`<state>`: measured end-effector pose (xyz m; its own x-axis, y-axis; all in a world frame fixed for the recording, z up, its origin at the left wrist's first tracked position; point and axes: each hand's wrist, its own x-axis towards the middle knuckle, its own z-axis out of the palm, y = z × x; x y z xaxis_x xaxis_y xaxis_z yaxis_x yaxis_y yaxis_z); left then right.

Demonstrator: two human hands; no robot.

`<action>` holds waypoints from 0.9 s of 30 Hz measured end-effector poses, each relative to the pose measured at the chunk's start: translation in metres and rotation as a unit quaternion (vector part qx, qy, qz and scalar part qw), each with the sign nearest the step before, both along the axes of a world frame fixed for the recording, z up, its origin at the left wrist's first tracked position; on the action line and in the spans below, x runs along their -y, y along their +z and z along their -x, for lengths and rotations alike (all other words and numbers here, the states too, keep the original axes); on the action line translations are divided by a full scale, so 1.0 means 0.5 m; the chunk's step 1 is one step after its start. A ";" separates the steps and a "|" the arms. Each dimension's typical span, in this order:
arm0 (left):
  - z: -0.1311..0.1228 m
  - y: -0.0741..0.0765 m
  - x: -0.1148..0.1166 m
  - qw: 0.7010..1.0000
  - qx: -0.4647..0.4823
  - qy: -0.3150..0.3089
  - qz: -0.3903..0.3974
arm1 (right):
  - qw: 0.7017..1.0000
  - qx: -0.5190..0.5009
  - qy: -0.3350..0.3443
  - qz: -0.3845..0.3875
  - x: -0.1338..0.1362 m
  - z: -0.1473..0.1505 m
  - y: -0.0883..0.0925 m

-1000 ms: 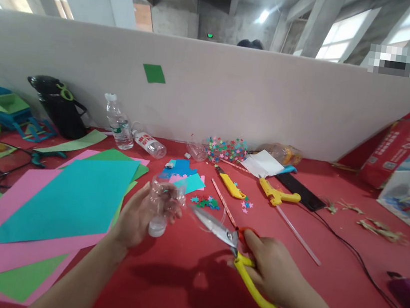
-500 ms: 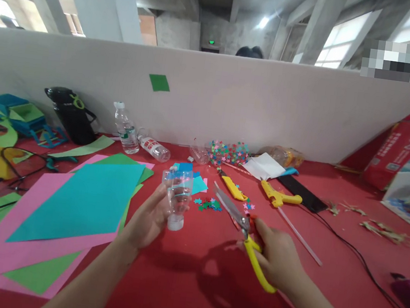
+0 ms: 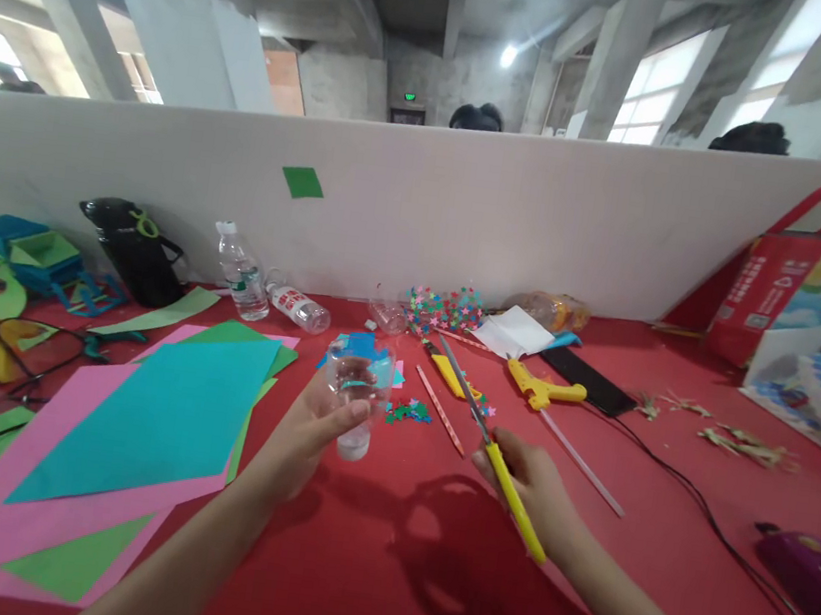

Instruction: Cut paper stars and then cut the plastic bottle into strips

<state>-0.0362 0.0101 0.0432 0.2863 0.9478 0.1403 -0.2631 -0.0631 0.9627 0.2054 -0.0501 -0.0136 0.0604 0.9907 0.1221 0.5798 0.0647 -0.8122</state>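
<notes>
My left hand (image 3: 303, 435) is closed round a cut-off clear plastic bottle piece (image 3: 356, 391), held upside down with its white cap at the bottom, above the red table (image 3: 374, 585). My right hand (image 3: 530, 490) grips yellow-handled scissors (image 3: 490, 449), their shut blades pointing up and away to the left. The blade tips are a short way right of the bottle, not touching it.
Sheets of teal, pink and green paper (image 3: 139, 413) lie at the left. Behind are two water bottles (image 3: 238, 270), coloured star confetti (image 3: 445, 307), a yellow utility knife (image 3: 448, 368), a yellow glue gun (image 3: 540, 385) with its black cord, and a white partition (image 3: 425, 199). Bags (image 3: 785, 276) stand at the right.
Both hands have risen and drawn a little closer. The bottle piece turned upright with the cap down. The scissors swung from pointing left to pointing up and away.
</notes>
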 end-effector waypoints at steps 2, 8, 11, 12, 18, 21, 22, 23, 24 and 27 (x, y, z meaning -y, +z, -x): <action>-0.006 0.006 0.004 1.000 -0.003 0.000 0.026 | 1.000 -0.006 0.003 -0.004 -0.001 0.002 0.001; -0.027 0.007 0.015 0.997 0.012 -0.012 0.082 | 1.000 -0.017 0.012 -0.016 0.006 0.006 0.012; -0.035 -0.002 0.012 0.999 0.019 0.009 0.039 | 1.000 -0.018 0.016 -0.015 0.010 0.008 0.014; -0.036 -0.005 0.010 0.999 0.021 0.013 0.026 | 1.000 -0.015 0.015 -0.014 0.010 0.009 0.013; -0.033 -0.038 -0.002 0.988 -0.074 0.071 -0.119 | 0.999 0.032 -0.007 -0.002 0.008 0.006 0.005; -0.021 -0.065 -0.005 0.956 -0.154 0.148 -0.201 | 0.996 0.083 -0.022 -0.004 0.010 0.003 0.008; -0.016 -0.074 -0.007 0.946 -0.178 0.162 -0.219 | 0.993 0.118 -0.027 -0.008 0.011 0.003 0.010; -0.010 -0.082 -0.008 0.936 -0.202 0.167 -0.235 | 0.987 0.158 -0.030 -0.014 0.013 0.004 0.013; -0.005 -0.089 -0.010 0.926 -0.228 0.163 -0.252 | 0.979 0.200 -0.032 -0.019 0.014 0.005 0.015; 0.010 -0.100 -0.013 0.884 -0.304 0.154 -0.321 | 0.956 0.288 -0.034 -0.034 0.018 0.012 0.019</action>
<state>-0.0412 0.0166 -0.0066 0.2356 0.7745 0.5870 0.4148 -0.6264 0.6600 0.1996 -0.0592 -0.0040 0.0279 0.9752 0.2193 0.9346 0.0524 -0.3517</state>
